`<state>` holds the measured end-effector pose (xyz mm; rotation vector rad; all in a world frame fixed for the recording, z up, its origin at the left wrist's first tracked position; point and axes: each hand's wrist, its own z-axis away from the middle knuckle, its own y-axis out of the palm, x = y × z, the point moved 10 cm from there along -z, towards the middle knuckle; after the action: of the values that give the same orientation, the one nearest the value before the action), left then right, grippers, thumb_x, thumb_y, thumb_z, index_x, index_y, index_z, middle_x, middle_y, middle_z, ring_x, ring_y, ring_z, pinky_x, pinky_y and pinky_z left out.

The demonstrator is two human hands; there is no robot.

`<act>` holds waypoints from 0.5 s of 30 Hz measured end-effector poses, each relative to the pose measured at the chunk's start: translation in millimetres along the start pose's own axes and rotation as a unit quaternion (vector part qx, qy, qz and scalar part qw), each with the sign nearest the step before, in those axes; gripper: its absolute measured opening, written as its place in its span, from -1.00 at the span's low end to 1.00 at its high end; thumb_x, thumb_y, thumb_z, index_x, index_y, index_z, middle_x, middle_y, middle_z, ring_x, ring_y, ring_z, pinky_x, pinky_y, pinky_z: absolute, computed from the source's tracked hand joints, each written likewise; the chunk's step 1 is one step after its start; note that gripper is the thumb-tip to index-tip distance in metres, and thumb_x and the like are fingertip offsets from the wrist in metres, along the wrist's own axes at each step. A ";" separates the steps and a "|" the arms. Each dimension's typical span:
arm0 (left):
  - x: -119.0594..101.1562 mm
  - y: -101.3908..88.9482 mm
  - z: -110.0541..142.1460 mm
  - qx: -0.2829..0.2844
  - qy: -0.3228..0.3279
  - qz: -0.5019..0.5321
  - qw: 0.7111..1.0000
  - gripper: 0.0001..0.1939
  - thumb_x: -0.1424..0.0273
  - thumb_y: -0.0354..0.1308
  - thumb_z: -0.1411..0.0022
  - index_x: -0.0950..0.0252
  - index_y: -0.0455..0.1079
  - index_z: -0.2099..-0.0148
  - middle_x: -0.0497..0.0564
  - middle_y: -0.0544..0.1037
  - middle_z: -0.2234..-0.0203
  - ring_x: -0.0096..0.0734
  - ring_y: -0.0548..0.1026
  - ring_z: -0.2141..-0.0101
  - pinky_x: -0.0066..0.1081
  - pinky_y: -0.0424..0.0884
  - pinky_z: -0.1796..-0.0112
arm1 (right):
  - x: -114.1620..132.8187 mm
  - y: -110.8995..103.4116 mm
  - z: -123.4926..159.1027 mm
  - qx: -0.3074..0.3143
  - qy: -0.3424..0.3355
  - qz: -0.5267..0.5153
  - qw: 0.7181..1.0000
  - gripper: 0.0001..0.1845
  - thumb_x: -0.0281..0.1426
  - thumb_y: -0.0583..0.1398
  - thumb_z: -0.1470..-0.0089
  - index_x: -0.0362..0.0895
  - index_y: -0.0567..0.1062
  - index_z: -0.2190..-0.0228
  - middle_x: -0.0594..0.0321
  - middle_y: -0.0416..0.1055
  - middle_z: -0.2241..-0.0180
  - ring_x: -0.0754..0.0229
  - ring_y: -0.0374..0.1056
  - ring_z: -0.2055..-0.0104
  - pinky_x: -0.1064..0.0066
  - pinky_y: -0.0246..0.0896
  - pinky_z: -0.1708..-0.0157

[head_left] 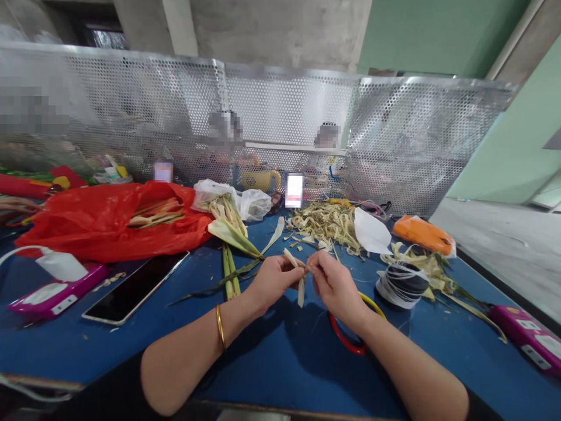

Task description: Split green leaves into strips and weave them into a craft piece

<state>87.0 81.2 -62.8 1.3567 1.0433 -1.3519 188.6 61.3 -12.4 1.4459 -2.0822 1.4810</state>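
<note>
Both forearms reach in from the near edge of the blue table and angle toward each other, wrists raised and fingers curled, meeting near the middle. The left hand, below a gold bangle on its forearm, grips a narrow, pale strip of dried husk between thumb and fingers, its two ends jutting above and below the grasp. The right hand has its fingertips pinched together just beside the left thumb; I cannot tell what lies between them. Below the right wrist, partly covered by it, is a red-and-yellow ring. To its right sits a dark spool wound with white strand. Beyond the hands lies a heap of shredded, straw-coloured husk, with long green-and-cream leaves left of it. Farther left are a crinkled red plastic bag and a flat black smartphone. A perforated metal screen stands across the far side.
</note>
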 end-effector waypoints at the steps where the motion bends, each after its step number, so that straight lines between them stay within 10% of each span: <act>1: -3.0 -1.6 -0.1 -0.004 0.016 -0.036 0.999 -0.85 0.39 0.17 0.02 0.37 0.45 0.37 -0.05 0.50 0.54 -0.47 0.41 0.50 -0.49 0.34 0.43 | 1.4 0.8 0.9 0.001 -0.006 0.028 1.000 -0.84 -0.40 -0.02 -0.22 -0.08 0.24 0.42 0.28 0.33 0.45 0.24 0.26 0.43 0.43 0.11 0.38; 7: -11.7 -2.4 1.4 0.026 0.070 -0.268 0.961 -0.81 0.32 0.14 -0.01 0.36 0.45 0.48 -0.09 0.38 0.64 -0.51 0.28 0.56 -0.52 0.14 0.53 | 5.6 7.3 2.9 0.025 -0.016 0.109 0.994 -0.86 -0.48 -0.02 -0.15 -0.08 0.27 0.43 0.23 0.37 0.40 0.21 0.27 0.38 0.43 0.06 0.38; 15: -14.0 21.1 12.2 0.172 0.015 -0.113 0.978 -0.86 0.36 0.16 -0.01 0.35 0.41 0.38 -0.12 0.37 0.59 -0.53 0.29 0.53 -0.51 0.23 0.44 | -26.9 3.6 -7.3 0.115 0.119 -0.098 0.981 -0.82 -0.35 0.17 0.02 -0.14 0.37 0.59 0.33 0.30 0.58 0.30 0.15 0.50 0.47 -0.02 0.48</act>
<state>104.5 65.4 -47.5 1.5470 1.0393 -1.7492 196.6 83.1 -28.2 1.4203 -1.6244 1.7601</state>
